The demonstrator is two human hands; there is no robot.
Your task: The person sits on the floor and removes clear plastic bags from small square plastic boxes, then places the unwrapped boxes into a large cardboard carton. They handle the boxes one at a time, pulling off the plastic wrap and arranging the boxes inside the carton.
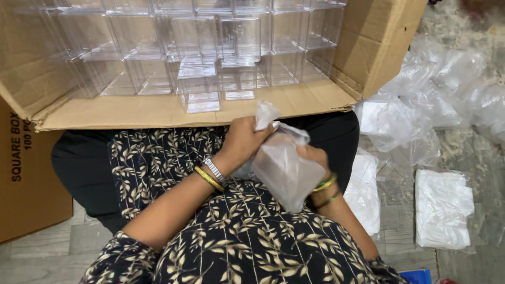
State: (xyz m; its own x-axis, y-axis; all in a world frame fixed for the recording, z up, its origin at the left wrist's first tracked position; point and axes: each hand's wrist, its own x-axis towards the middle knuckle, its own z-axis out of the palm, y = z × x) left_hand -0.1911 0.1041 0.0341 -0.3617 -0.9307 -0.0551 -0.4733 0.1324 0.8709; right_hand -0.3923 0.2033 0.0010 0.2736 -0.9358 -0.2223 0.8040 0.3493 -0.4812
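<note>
Grey tiled floor (47, 247) all around, with the person sitting on it and a big open cardboard box (173, 113) lying across the lap, packed with rows of clear plastic boxes (158, 47); one clear box (199, 89) stands apart at the front near the flap. Both hands are closed around a plastic-wrapped cube (286, 171) held over the lap, just below the carton's edge. The left hand (243, 141) pinches the loose top of the wrapper (the crinkled bit sticking up toward the carton), and the right hand (314, 158) grips the cube's far side, mostly hidden behind it. So the cube sits right between the two hands, tilted, with the bag's open end pointing up and toward the left hand, which is the one nearer that end. Bangles (210, 176) show on the left wrist. Off to the right on the floor there's a heap of empty clear bags (442, 89) and a flat stack of white bags (443, 208), both well apart from the hands.
</note>
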